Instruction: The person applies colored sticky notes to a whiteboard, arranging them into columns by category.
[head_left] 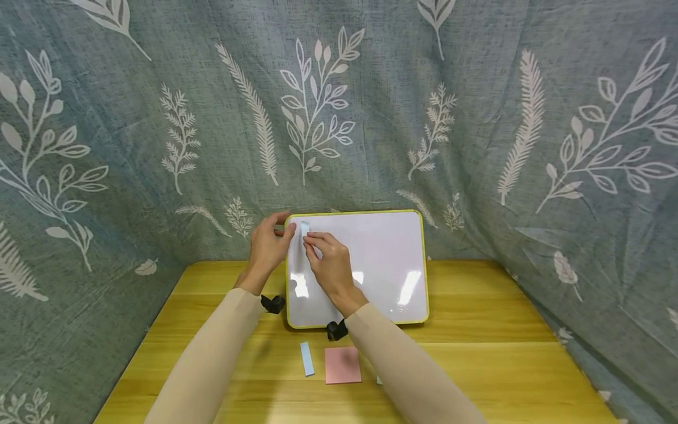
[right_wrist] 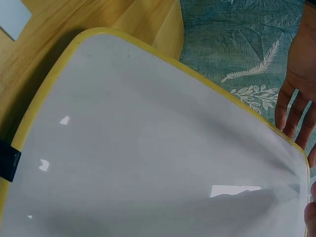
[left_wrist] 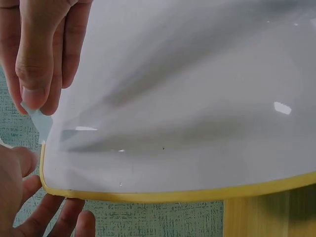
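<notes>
1. Hanging behind everything is a grey-green cloth point(head_left: 381, 165), printed with white leaves.
2. Before it lies the surface point(head_left: 477, 318), of yellowish wood.
3. On it stands a whiteboard point(head_left: 381, 253) with thin yellow frame and some bright reflections.
4. The beige right sleeve point(head_left: 408, 359) is in the way: it crosses the board's lower edge and leaves visible only a corner of one pale piece point(head_left: 379, 381).
5. The left grip point(head_left: 268, 247) is not clenched; its fingers touch the frame near the upper left corner.
6. The right grip point(head_left: 329, 265) is pinching the light blue strip.
7. A pink square point(head_left: 343, 366) lies flat, near a loose blue strip point(head_left: 307, 359).
8. The light blue strip point(head_left: 304, 227), narrow and bent, is at the board's upper left; fingers cover its lower end.
</notes>
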A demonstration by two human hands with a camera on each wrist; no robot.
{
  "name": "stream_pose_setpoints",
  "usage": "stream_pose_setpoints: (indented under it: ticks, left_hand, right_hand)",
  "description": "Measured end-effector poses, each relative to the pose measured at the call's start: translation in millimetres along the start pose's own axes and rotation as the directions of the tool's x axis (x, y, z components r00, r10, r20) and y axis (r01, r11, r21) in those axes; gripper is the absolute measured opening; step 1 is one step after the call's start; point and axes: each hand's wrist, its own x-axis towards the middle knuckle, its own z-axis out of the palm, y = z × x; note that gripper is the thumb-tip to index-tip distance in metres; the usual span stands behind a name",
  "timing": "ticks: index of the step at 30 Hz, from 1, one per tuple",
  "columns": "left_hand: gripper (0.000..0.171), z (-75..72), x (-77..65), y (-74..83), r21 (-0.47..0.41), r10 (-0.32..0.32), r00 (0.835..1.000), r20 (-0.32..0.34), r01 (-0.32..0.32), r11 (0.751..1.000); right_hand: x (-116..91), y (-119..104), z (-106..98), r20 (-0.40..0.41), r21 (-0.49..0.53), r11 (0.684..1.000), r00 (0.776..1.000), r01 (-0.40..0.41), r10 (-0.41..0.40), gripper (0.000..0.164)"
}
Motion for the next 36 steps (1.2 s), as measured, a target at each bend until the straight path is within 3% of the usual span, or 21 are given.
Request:
stream_pose_setpoints:
  ticks: [36]
  left_hand:
    - [0.049, 12.9, 14.3, 0.6, 0.065, 0.005, 1.000, -0.022, -0.003, 0.998]
  right_hand:
    - [-9, 3, 8, 0.065, -0.071, 0.997, 0.998, -0.016, 0.020, 0.012]
